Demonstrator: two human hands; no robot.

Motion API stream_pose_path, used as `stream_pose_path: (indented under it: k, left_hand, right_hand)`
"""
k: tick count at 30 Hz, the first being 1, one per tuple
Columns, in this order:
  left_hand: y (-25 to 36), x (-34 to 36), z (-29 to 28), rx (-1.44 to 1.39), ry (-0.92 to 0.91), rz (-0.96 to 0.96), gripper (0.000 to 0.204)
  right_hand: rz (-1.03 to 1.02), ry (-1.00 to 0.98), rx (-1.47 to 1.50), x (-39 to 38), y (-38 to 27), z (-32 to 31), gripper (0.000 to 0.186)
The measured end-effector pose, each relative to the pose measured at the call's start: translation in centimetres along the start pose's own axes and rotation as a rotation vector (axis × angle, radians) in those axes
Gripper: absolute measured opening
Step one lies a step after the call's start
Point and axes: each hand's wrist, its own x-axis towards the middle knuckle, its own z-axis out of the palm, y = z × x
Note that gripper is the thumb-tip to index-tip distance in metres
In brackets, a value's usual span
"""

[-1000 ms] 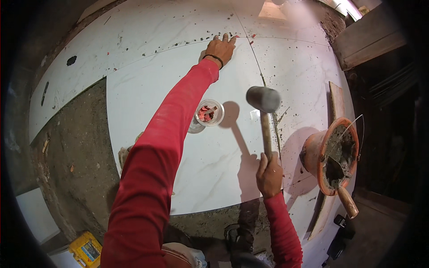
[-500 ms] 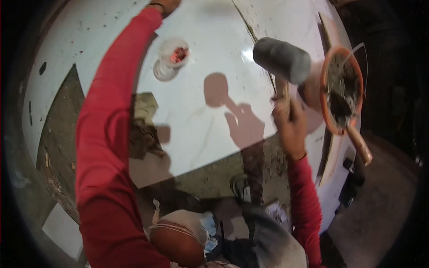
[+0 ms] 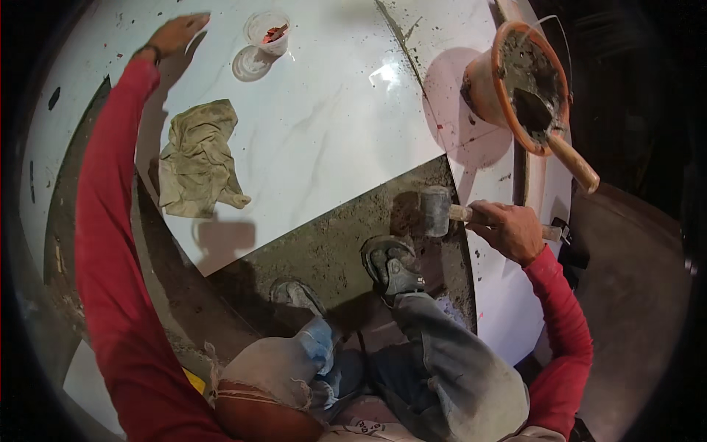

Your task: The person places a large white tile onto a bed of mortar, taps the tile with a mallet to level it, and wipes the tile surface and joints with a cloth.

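Note:
My left hand (image 3: 177,33) reaches to the upper left of the white marbled tile (image 3: 317,125), fingers extended at its surface, holding nothing I can see. To its right stands a clear plastic tub (image 3: 266,33) with small red pieces, a round lid (image 3: 250,66) beside it. A crumpled olive cloth (image 3: 200,158) lies lower on the tile. My right hand (image 3: 508,228) is closed round the wooden handle of a rubber mallet (image 3: 434,210), which is held sideways, its grey head over grey mortar bed (image 3: 331,228) at the tile's front edge.
An orange bucket (image 3: 486,88) of wet mortar, with a wooden-handled trowel (image 3: 571,162) in it, stands at the right on the tiles, near a long board. My knees and shoes (image 3: 394,265) are at the bottom. A loose white tile (image 3: 88,383) lies lower left.
The view has tipped down, showing my legs and the cloth. My right hand has lowered the mallet from upright to sideways near the front edge. My left arm appears farther left.

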Motion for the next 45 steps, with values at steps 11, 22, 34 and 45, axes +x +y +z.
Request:
stream_pose_path:
  k: [11,22,34,45]
  left_hand:
    - [10.9,-20.8,10.9,-0.103,0.598,-0.253,0.061]
    - [34.0,-22.8,7.9,-0.569,0.599,0.402,0.063]
    - [47.9,-22.8,3.5,-0.216,0.661,1.015,0.018]
    - [36.4,-31.0,15.3,-0.114,0.312,-0.173,0.081]
  right_hand:
    - [0.339,0.672,1.389,-3.2,-6.4,2.6,0.037]
    - [0.149,1.058,1.335,-5.3,-11.0,-5.0,0.057]
    - [-0.114,0.479,2.129,-13.8,-13.9,6.5,0.075]
    - [0.745,1.192,1.742,-12.0,-3.1,23.0,0.017]
